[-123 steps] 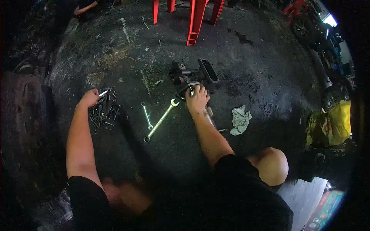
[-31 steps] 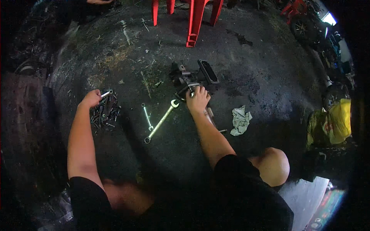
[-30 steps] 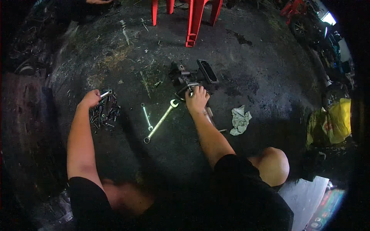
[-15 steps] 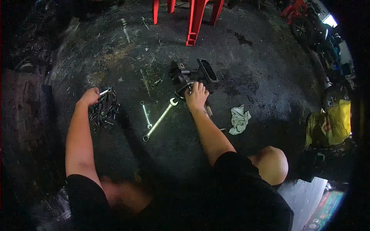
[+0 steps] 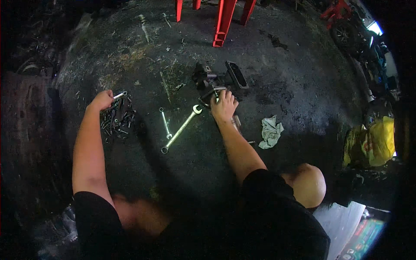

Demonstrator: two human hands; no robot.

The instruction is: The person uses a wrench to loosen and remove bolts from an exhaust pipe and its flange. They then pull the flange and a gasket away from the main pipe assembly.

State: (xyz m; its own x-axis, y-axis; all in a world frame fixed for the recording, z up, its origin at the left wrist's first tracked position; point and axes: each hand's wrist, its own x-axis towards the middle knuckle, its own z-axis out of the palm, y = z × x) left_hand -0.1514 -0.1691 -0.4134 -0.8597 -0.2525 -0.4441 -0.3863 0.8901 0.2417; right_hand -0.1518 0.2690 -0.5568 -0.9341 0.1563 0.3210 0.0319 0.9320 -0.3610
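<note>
Left hand (image 5: pixel 102 100) clutching a small wrench (image 5: pixel 121 95) by the bolt pile (image 5: pixel 118 123), right hand (image 5: pixel 223 108) at the dark metal part (image 5: pixel 208 82) on the floor (image 5: pixel 299 73), grip impossible to tell, and one low sweep could scatter those bolts!

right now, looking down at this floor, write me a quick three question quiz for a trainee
1. What does the left hand hold?
2. True or false: the pale rag lies to the right of the long wrench.
3. Which is closest to the right hand? A) yellow bag B) dark metal part C) red legs

Key: 1. A ring-ended wrench. 2. True. 3. B.
</note>
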